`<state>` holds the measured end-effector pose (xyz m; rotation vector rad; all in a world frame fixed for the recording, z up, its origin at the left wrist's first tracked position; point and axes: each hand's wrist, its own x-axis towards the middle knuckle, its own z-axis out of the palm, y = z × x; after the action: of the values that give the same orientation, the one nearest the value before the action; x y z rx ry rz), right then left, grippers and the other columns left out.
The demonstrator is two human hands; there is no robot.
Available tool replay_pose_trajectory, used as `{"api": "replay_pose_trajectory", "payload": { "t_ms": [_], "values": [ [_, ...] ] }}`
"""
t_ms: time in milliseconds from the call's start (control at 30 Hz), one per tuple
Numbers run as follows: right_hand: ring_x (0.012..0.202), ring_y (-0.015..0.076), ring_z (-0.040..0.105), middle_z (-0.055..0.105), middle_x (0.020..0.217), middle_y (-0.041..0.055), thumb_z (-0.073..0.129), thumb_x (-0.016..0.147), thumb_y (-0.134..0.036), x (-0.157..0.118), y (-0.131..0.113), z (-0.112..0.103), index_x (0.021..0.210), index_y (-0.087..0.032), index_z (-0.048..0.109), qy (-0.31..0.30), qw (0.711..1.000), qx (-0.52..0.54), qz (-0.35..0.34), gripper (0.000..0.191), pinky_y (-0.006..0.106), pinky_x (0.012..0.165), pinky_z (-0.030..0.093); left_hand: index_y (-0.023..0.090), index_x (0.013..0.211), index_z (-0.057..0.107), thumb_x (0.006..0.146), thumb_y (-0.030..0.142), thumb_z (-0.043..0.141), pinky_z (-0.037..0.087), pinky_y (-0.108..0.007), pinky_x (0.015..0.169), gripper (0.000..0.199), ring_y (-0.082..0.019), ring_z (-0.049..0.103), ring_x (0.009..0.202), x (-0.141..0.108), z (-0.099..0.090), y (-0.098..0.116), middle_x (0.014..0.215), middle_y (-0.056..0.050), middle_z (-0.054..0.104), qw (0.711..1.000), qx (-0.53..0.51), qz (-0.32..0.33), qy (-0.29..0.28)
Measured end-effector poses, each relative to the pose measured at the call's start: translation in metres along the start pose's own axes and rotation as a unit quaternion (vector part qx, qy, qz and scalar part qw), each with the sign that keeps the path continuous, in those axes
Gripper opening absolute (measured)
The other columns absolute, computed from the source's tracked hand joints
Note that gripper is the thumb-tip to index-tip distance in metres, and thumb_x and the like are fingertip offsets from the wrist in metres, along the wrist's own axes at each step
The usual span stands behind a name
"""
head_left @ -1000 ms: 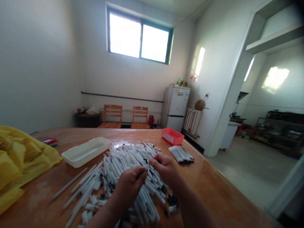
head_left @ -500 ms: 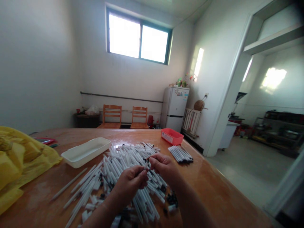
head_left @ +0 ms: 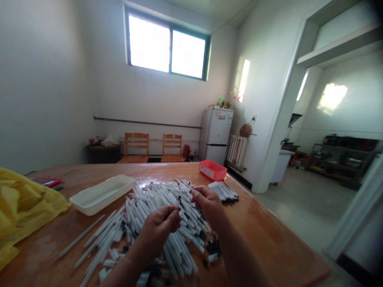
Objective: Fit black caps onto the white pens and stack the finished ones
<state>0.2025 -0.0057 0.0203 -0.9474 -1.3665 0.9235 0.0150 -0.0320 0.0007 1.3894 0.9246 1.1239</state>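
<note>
My left hand [head_left: 158,227] is closed around a small translucent white piece with a black tip [head_left: 178,202], which looks like a pen cap and points upward. To its right, my right hand [head_left: 208,203] has thumb and forefinger pinched together over the pile; I cannot make out what they hold. Beneath both hands spreads a heap of white pen barrels [head_left: 152,199]. Small black parts [head_left: 213,244] lie beside my right forearm. Short white caps [head_left: 111,259] are scattered near my left forearm.
A neat row of black-ended pens [head_left: 223,191] lies right of the heap, with a red basket [head_left: 213,170] behind it. At the left are a long cream tray [head_left: 103,195] and a yellow plastic bag [head_left: 26,211]. Two wooden chairs [head_left: 137,145] stand beyond the wooden table [head_left: 269,235].
My hands have moved apart: the right drew away to the right and slightly up from the piece in my left hand. The camera view has shifted slightly.
</note>
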Motion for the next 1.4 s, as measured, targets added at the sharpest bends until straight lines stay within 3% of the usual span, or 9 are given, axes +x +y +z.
{"api": "replay_pose_trajectory", "payload": {
  "t_ms": [167, 300, 400, 500, 567, 667, 833, 1033, 1400],
  "values": [
    [0.056, 0.0116, 0.050, 0.060, 0.068, -0.0001, 0.060, 0.087, -0.044, 0.005, -0.009, -0.015, 0.087, -0.016, 0.064, 0.143, 0.989, -0.023, -0.013, 0.028, 0.023, 0.052, 0.040, 0.014, 0.106, 0.068, 0.083, 0.048, 0.069, 0.053, -0.029, 0.071, 0.041, -0.017, 0.069, 0.074, 0.004, -0.007, -0.002, 0.083, -0.006, 0.073, 0.998, -0.037, -0.012, 0.046],
    [0.057, 0.0134, 0.053, 0.061, 0.068, 0.0009, 0.059, 0.086, -0.040, 0.001, -0.028, -0.023, 0.087, -0.015, 0.065, 0.154, 0.985, -0.079, -0.029, 0.026, 0.025, 0.055, 0.043, 0.015, 0.106, 0.068, 0.081, 0.049, 0.071, 0.053, -0.029, 0.072, 0.043, -0.018, 0.070, 0.077, 0.005, -0.010, -0.003, 0.086, -0.008, 0.075, 0.995, -0.060, -0.017, 0.072],
    [0.061, 0.0139, 0.054, 0.062, 0.070, 0.0007, 0.059, 0.085, -0.034, -0.013, -0.040, -0.027, 0.083, -0.016, 0.066, 0.095, 0.983, -0.155, -0.040, 0.020, 0.025, 0.058, 0.043, 0.015, 0.105, 0.069, 0.078, 0.049, 0.074, 0.053, -0.028, 0.071, 0.043, -0.018, 0.070, 0.077, 0.005, -0.012, -0.001, 0.086, -0.008, 0.075, 0.994, -0.071, -0.018, 0.086],
    [0.065, 0.0132, 0.055, 0.063, 0.070, -0.0005, 0.059, 0.082, -0.025, -0.036, -0.043, -0.034, 0.080, -0.016, 0.068, -0.023, 0.974, -0.225, -0.029, 0.012, 0.023, 0.059, 0.041, 0.015, 0.104, 0.070, 0.077, 0.048, 0.076, 0.053, -0.027, 0.070, 0.043, -0.017, 0.069, 0.076, 0.006, -0.012, 0.000, 0.086, -0.008, 0.075, 0.993, -0.077, -0.019, 0.092],
    [0.066, 0.0126, 0.055, 0.063, 0.071, -0.0011, 0.058, 0.080, -0.019, -0.054, -0.037, -0.041, 0.080, -0.017, 0.067, -0.094, 0.959, -0.268, -0.012, 0.009, 0.022, 0.059, 0.039, 0.015, 0.103, 0.070, 0.076, 0.047, 0.077, 0.053, -0.027, 0.071, 0.043, -0.017, 0.069, 0.076, 0.006, -0.012, 0.000, 0.085, -0.008, 0.075, 0.992, -0.080, -0.018, 0.095],
    [0.071, 0.0130, 0.057, 0.065, 0.076, -0.0003, 0.056, 0.075, -0.012, -0.079, -0.025, -0.052, 0.079, -0.017, 0.067, -0.146, 0.924, -0.354, 0.008, 0.012, 0.021, 0.062, 0.037, 0.015, 0.103, 0.070, 0.075, 0.047, 0.078, 0.053, -0.027, 0.072, 0.043, -0.017, 0.069, 0.077, 0.006, -0.011, 0.001, 0.085, -0.007, 0.075, 0.991, -0.084, -0.014, 0.099],
    [0.076, 0.0143, 0.057, 0.066, 0.085, 0.0015, 0.058, 0.072, -0.012, -0.106, -0.012, -0.059, 0.083, -0.019, 0.065, -0.189, 0.874, -0.448, 0.014, 0.014, 0.022, 0.065, 0.036, 0.015, 0.101, 0.071, 0.073, 0.048, 0.079, 0.052, -0.025, 0.069, 0.044, -0.017, 0.068, 0.074, 0.006, -0.010, -0.001, 0.082, -0.007, 0.075, 0.991, -0.087, -0.011, 0.100],
    [0.080, 0.0162, 0.059, 0.067, 0.092, 0.0048, 0.055, 0.080, -0.017, -0.116, -0.013, -0.052, 0.089, -0.019, 0.064, -0.203, 0.836, -0.509, 0.014, 0.013, 0.024, 0.067, 0.036, 0.015, 0.100, 0.071, 0.072, 0.049, 0.080, 0.051, -0.025, 0.068, 0.045, -0.017, 0.068, 0.073, 0.007, -0.010, -0.002, 0.080, -0.006, 0.075, 0.991, -0.083, -0.005, 0.102],
    [0.092, 0.0191, 0.062, 0.064, 0.107, 0.0065, 0.056, 0.075, -0.012, -0.125, -0.014, -0.048, 0.099, -0.021, 0.063, -0.235, 0.831, -0.504, -0.017, 0.027, 0.024, 0.076, 0.043, 0.016, 0.099, 0.072, 0.074, 0.050, 0.077, 0.049, -0.027, 0.072, 0.043, -0.018, 0.067, 0.078, 0.006, -0.013, -0.001, 0.083, -0.006, 0.075, 0.993, -0.070, -0.008, 0.097]
  ]
}}
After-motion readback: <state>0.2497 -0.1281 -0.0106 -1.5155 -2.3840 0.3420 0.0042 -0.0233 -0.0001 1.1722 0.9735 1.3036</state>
